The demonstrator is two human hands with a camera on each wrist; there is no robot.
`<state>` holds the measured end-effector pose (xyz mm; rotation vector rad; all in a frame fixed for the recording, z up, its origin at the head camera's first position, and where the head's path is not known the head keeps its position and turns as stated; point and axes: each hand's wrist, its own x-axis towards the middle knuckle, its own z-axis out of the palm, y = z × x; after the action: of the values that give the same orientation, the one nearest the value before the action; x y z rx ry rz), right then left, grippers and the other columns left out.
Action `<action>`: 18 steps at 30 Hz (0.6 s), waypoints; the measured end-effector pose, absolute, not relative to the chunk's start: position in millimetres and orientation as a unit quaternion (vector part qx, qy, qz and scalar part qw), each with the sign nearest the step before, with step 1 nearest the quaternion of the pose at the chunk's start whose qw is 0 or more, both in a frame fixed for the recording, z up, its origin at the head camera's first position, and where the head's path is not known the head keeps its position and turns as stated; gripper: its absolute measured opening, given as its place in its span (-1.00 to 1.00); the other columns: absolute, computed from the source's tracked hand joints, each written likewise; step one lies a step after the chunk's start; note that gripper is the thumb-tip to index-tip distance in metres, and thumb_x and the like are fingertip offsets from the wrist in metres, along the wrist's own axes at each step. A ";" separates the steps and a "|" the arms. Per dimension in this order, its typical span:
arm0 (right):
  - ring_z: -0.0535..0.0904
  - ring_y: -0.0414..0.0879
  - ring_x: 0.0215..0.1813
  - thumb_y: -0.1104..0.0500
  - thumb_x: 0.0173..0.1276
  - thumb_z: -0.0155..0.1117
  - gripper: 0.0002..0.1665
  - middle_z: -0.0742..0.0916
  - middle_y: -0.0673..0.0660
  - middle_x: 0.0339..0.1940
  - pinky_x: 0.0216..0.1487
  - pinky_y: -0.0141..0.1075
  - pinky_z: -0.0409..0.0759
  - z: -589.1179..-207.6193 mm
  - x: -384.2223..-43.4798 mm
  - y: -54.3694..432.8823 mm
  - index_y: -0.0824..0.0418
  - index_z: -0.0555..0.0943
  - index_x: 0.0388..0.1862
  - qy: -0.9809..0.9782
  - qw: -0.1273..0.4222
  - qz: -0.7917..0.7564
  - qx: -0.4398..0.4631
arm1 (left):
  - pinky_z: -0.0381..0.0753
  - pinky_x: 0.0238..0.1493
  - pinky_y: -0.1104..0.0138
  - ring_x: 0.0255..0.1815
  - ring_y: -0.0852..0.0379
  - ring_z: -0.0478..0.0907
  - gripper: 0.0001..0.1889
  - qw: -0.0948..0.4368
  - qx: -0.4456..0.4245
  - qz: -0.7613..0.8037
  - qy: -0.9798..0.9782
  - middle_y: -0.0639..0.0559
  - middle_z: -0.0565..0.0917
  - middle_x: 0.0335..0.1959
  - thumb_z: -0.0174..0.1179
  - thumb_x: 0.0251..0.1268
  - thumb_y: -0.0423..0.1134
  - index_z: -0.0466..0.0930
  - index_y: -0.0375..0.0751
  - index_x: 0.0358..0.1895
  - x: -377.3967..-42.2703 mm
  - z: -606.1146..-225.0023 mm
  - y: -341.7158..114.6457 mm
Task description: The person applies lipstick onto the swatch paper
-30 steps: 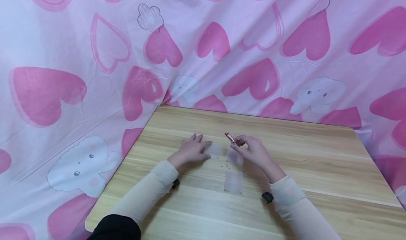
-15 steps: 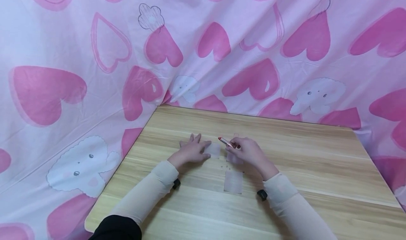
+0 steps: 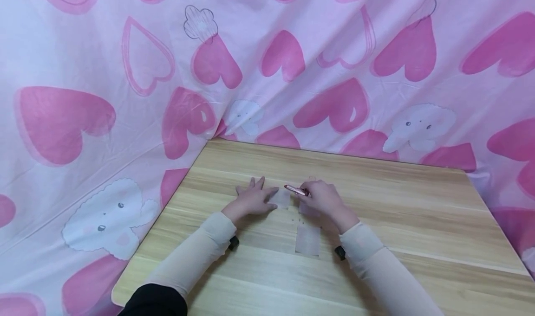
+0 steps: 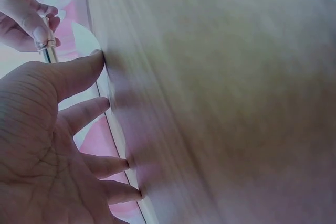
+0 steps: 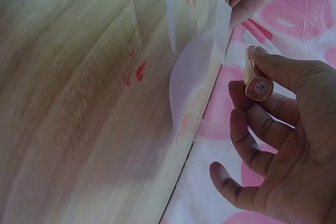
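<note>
My right hand (image 3: pixel 325 198) pinches a lipstick (image 3: pixel 295 190) between thumb and fingers. Its red tip points left, over the left of three whitish paper squares (image 3: pixel 282 199); I cannot tell whether it touches. The right wrist view shows the gold end of the lipstick tube (image 5: pixel 260 88), the other fingers loosely bent. My left hand (image 3: pixel 251 201) rests on the table with fingers spread and fingertips down, at the left edge of that same square. Partly under my right hand lies a second paper square (image 3: pixel 308 209). The third paper square (image 3: pixel 308 240) lies nearer me.
Small red smears (image 5: pixel 140 71) mark the wooden table (image 3: pixel 418 223) between the squares. A clear, cap-like piece (image 5: pixel 209 131) lies beyond my right hand. Pink heart-print cloth (image 3: pixel 330 102) hangs along the table's back and left edges.
My right hand has moved left and slightly down with the lipstick, bringing its tip over the left paper square. The lipstick has tilted flatter. My left hand has hardly moved.
</note>
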<state>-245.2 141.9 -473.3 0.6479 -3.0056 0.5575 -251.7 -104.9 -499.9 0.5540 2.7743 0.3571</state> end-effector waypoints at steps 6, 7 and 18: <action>0.48 -0.16 -0.44 -0.08 0.39 0.34 -0.78 0.61 -0.13 -0.51 -0.32 -0.06 0.50 -479.0 -245.9 138.9 0.03 0.73 -0.26 -0.965 0.005 0.166 0.204 | -0.21 0.22 -0.61 0.58 -0.44 -0.23 -0.33 0.148 0.191 0.127 0.962 -0.22 -0.09 0.64 0.12 0.39 0.27 0.24 0.35 0.54 -250.5 -499.3 -104.1; 0.47 -0.15 -0.45 -0.07 0.40 0.33 -0.78 0.60 -0.11 -0.52 -0.32 -0.07 0.49 -479.5 -245.8 138.3 0.04 0.72 -0.27 -0.965 0.005 0.166 0.203 | -0.21 0.22 -0.61 0.58 -0.44 -0.24 -0.32 0.149 0.192 0.128 0.962 -0.22 -0.09 0.64 0.12 0.39 0.27 0.24 0.35 0.54 -250.5 -499.6 -104.0; 0.47 -0.08 -0.43 -0.11 0.51 0.20 -0.71 0.60 -0.08 -0.54 -0.24 -0.03 0.51 -480.6 -247.9 128.4 0.05 0.65 -0.28 -0.970 0.000 0.150 0.191 | -0.21 0.21 -0.61 0.58 -0.45 -0.23 -0.32 0.143 0.187 0.132 0.963 -0.22 -0.09 0.64 0.15 0.37 0.27 0.26 0.36 0.53 -253.1 -502.0 -105.0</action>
<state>-247.9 128.4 -480.6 0.6004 -3.0467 0.4695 -253.1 -105.0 -502.0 0.5389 2.7767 0.3816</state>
